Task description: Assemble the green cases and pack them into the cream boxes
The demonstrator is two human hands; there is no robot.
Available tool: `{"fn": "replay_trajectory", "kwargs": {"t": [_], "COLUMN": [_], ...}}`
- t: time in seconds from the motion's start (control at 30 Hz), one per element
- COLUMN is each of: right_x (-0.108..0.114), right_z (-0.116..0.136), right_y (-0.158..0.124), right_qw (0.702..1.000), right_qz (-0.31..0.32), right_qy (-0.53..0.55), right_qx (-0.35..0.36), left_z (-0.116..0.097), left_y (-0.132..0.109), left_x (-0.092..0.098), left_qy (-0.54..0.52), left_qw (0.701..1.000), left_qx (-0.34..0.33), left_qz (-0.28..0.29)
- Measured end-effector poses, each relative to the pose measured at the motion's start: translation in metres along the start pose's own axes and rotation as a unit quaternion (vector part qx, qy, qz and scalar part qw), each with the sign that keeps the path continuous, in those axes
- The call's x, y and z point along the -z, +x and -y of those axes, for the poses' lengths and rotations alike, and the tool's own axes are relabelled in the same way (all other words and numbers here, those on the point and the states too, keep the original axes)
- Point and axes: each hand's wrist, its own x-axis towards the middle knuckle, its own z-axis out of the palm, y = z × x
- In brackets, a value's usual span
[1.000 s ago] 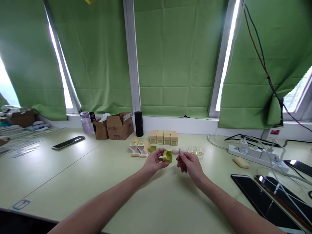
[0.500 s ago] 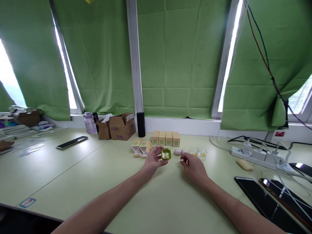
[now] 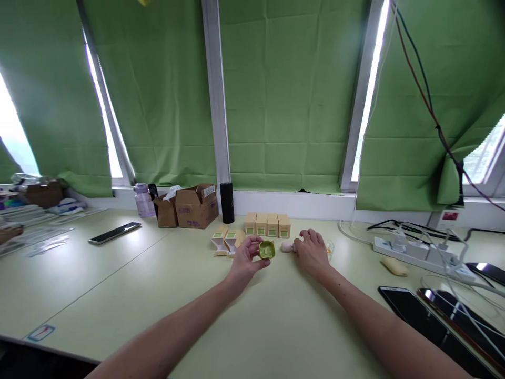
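My left hand holds up a small olive-green square cup, its open side facing me. The thumb and fingers grip the cup's left side. To the right, my right hand is down at the tabletop with thumb and index finger closed at a small pale pink piece, which the hand mostly hides. Just left of those fingertips lies another pale pink piece. Behind the right hand, a clear cup with a yellow spot shows in part. Two opened kraft boxes lie left of the green cup.
Several closed kraft boxes stand in a row behind the hands. Further left are a black bottle, a cardboard carton and a phone. A power strip with cables and several dark phones occupy the right side.
My right hand has moved forward onto the pale pink pieces and now covers much of the clear cups. The left hand still holds the green cup, which is turned slightly.
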Motion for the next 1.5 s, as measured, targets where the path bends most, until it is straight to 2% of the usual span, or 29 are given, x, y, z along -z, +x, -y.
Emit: {"fn": "replay_trajectory", "kwargs": {"t": [0.1,0.2,0.3,0.4,0.43,0.5,0.53,0.57,0.63,0.83,1.0,1.33,1.5], "right_x": [0.001,0.005,0.009,0.015,0.018,0.024,0.028,0.03,0.035,0.04,0.039,0.042,0.037], "right_z": [0.0,0.003,0.012,0.029,0.035,0.047,0.052,0.057,0.063,0.067,0.067,0.069,0.065], "right_y": [0.0,0.0,-0.003,-0.011,-0.015,-0.024,-0.028,-0.031,-0.037,-0.045,-0.049,-0.049,-0.047], "right_qw": [0.996,0.979,0.938,0.885,0.857,0.712,0.665,0.638,0.613,0.587,0.597,0.662,0.71], "right_qz": [-0.018,-0.046,-0.05,-0.031,-0.024,0.005,0.011,0.013,0.028,0.057,0.053,0.022,-0.007], "right_qy": [0.075,0.175,0.306,0.434,0.485,0.671,0.715,0.739,0.762,0.78,0.774,0.734,0.687], "right_qx": [-0.035,-0.098,-0.155,-0.168,-0.171,-0.207,-0.215,-0.215,-0.207,-0.208,-0.204,-0.151,-0.157], "left_z": [0.0,0.001,0.003,0.003,0.004,0.004,0.004,0.004,0.004,0.0,0.001,-0.001,0.001], "left_y": [0.0,0.0,0.0,0.0,0.0,0.0,0.0,0.0,0.0,-0.001,-0.003,-0.007,-0.007], "left_x": [0.001,0.002,0.003,0.002,0.002,0.002,0.001,0.001,0.001,-0.001,-0.001,-0.005,-0.006], "left_qy": [0.009,0.022,0.036,0.044,0.045,0.046,0.046,0.046,0.046,0.045,0.054,0.081,0.11], "left_qw": [1.0,0.999,0.998,0.998,0.998,0.997,0.997,0.997,0.997,0.997,0.997,0.994,0.99], "left_qx": [-0.004,-0.009,-0.018,-0.02,-0.02,-0.023,-0.027,-0.031,-0.038,-0.047,-0.048,-0.065,-0.078], "left_qz": [-0.011,-0.029,-0.039,-0.047,-0.048,-0.049,-0.047,-0.045,-0.042,-0.034,-0.034,-0.02,-0.028]}}
